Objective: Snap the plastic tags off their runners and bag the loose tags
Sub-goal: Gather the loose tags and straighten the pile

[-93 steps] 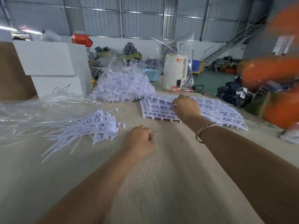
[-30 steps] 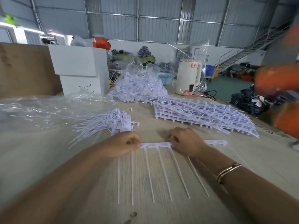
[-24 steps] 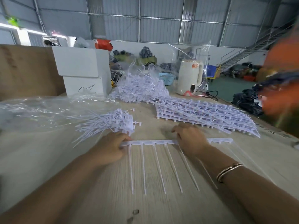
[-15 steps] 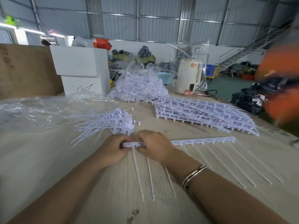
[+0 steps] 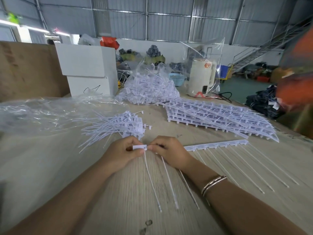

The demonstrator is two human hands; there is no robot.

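My left hand (image 5: 121, 154) pinches the flat head of a white plastic tag (image 5: 139, 147) near the table's middle. My right hand (image 5: 169, 153) grips the adjoining short piece of tags, whose long thin tails run toward me. A longer runner strip (image 5: 218, 145) with several tags still on it lies on the table to the right of my right hand. Just beyond my left hand lies a loose pile of snapped-off tags (image 5: 118, 126). A stack of full runners (image 5: 218, 117) lies at the back right.
A clear plastic bag (image 5: 42, 112) lies spread at the left. A second bag heaped with tags (image 5: 149, 89) sits behind the piles. White boxes (image 5: 88, 70) and a cream kettle (image 5: 201, 78) stand at the back. A blurred person in orange (image 5: 298, 70) is at the right.
My right hand took a runner from the stack to the table in front of me. Both hands broke off its left section. They now hold one tag head between them.
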